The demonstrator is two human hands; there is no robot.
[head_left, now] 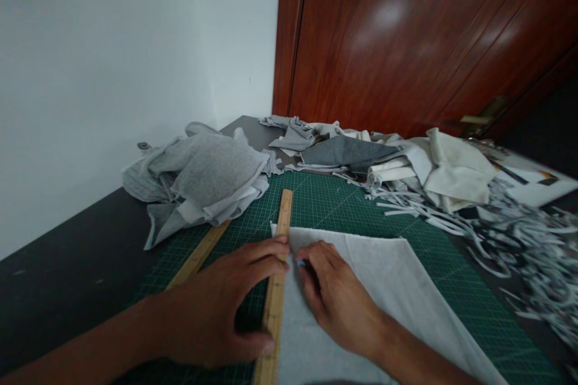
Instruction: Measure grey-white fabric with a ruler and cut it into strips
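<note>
Cloth (397, 283), light grey, lies flat on the green mat (325, 198), front and centre-right, left edge under a ruler, one small corner poking out left of it.

Left to right: dark table (58, 271) by the wall. Grey pile (208, 168), crumpled, at the mat's far left. Spare ruler (201, 252) comes out from under it, angled, partly behind the left hand (219, 298). That hand is spread, fingertips pressing the ruler (274, 307), thumb lower down at its edge, palm off it. Right hand (336, 292), just right of the ruler over the cloth, is curled shut around a blue bit (301, 263); mostly hidden, can't tell what it is. Hands near each other, not touching. Scraps (347, 153) heap along the back by the door; loose strips (542, 264) tangle at far right.

Risks, likely: ruler pivots, since the left hand's hold is on one side only and its near end has nothing on it. Cloth may bunch or creep if the right hand drags on it; soft, looks unpinned. Left fingertips sit close to the right hand's path; a slip over the ruler edge could catch them, if the blue bit is sharp.
</note>
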